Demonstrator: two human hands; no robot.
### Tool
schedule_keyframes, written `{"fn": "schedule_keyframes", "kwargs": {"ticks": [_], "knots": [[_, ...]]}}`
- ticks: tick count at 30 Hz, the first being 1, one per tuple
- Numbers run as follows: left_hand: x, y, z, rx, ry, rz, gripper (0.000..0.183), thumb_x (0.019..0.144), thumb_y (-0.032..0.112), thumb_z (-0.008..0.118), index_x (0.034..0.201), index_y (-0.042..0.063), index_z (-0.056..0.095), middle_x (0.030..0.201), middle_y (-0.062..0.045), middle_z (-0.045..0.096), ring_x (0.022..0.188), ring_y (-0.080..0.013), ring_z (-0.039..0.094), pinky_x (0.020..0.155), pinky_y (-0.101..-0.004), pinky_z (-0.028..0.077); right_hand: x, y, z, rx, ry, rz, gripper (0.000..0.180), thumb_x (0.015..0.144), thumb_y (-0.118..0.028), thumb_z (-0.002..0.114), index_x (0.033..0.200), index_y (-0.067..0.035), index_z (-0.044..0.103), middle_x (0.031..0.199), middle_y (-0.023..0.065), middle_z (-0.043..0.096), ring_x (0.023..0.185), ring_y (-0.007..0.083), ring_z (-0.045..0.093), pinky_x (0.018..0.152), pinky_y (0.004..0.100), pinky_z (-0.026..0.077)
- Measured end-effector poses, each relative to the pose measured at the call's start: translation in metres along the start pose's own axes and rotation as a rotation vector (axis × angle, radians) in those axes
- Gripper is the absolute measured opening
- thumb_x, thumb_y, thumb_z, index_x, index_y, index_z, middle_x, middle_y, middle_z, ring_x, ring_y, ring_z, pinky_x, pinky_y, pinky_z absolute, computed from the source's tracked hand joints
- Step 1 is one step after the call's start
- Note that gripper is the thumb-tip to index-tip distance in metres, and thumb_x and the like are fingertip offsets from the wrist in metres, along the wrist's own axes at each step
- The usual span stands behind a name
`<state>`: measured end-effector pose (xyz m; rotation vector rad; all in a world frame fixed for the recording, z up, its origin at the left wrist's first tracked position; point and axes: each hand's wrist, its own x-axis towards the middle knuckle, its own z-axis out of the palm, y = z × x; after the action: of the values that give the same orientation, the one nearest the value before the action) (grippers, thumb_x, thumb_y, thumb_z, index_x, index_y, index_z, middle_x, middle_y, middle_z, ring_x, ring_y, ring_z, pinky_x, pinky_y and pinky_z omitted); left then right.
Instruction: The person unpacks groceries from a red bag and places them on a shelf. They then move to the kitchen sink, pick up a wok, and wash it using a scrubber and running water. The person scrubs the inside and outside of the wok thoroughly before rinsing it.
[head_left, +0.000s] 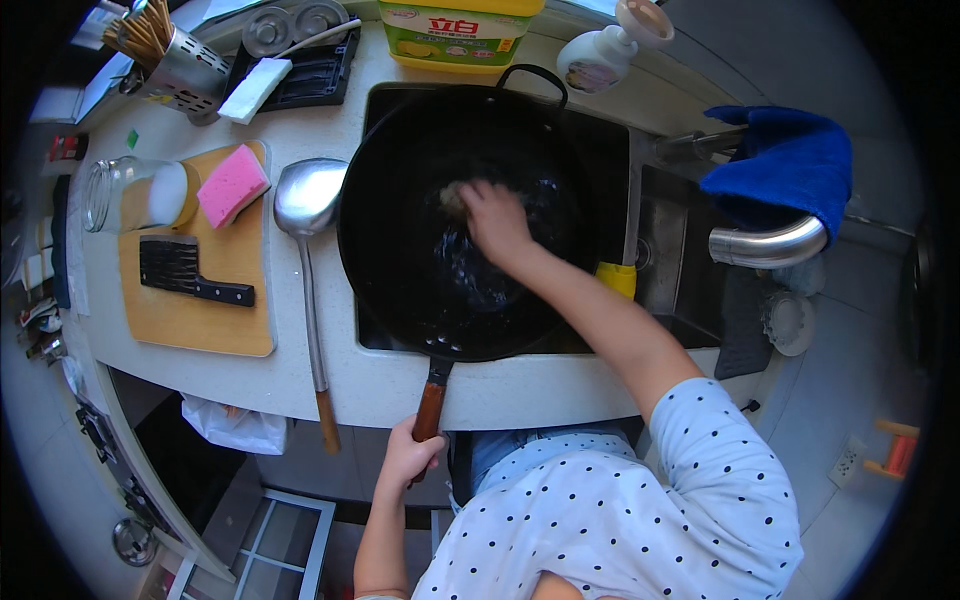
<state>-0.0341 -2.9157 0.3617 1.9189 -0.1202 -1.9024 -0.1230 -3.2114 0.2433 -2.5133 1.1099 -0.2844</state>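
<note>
A large black wok (397, 247) lies over the sink, with some water glinting in its bottom. My left hand (414, 456) grips its brown wooden handle (430, 409) near the front edge of the counter. Inside the wok, my right hand (496, 221) presses a tan scrubbing pad (453, 198) against the metal; my fingers partly cover the pad. A metal wok spatula (306, 196) with a wooden handle end lies just left of the wok, its handle sticking out past the counter edge.
On the left, a cutting board (202, 330) bears a cleaver (187, 271), a pink sponge (233, 186) and a glass jar (135, 193). Behind the wok stand a yellow-green detergent tub (459, 34) and a pump bottle (600, 60). A blue cloth (784, 169) drapes over the faucet (765, 244) at right.
</note>
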Motion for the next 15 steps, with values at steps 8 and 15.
{"fn": "schedule_keyframes", "kwargs": {"ticks": [8, 15], "knots": [[0.004, -0.006, 0.0, -0.021, -0.002, -0.016, 0.013, 0.067, 0.002, 0.059, 0.078, 0.001, 0.053, 0.056, -0.003, 0.051, 0.043, -0.0112, 0.049, 0.042, -0.0244, 0.041, -0.007, -0.035, 0.014, 0.077, 0.061, -0.074, 0.042, 0.067, -0.002, 0.061, 0.107, -0.009, 0.052, 0.121, 0.017, 0.047, 0.095, 0.0316, 0.051, 0.081, 0.0399, 0.045], [0.001, -0.006, 0.003, -0.021, -0.008, -0.003, 0.014, 0.067, 0.002, 0.058, 0.079, 0.001, 0.052, 0.056, -0.003, 0.05, 0.043, -0.0114, 0.049, 0.042, -0.0246, 0.04, -0.083, -0.042, -0.014, 0.21, -0.302, -0.195, 0.041, 0.07, -0.007, 0.062, 0.11, -0.013, 0.053, 0.123, 0.0147, 0.046, 0.1, 0.0317, 0.049, 0.082, 0.0415, 0.043]]}}
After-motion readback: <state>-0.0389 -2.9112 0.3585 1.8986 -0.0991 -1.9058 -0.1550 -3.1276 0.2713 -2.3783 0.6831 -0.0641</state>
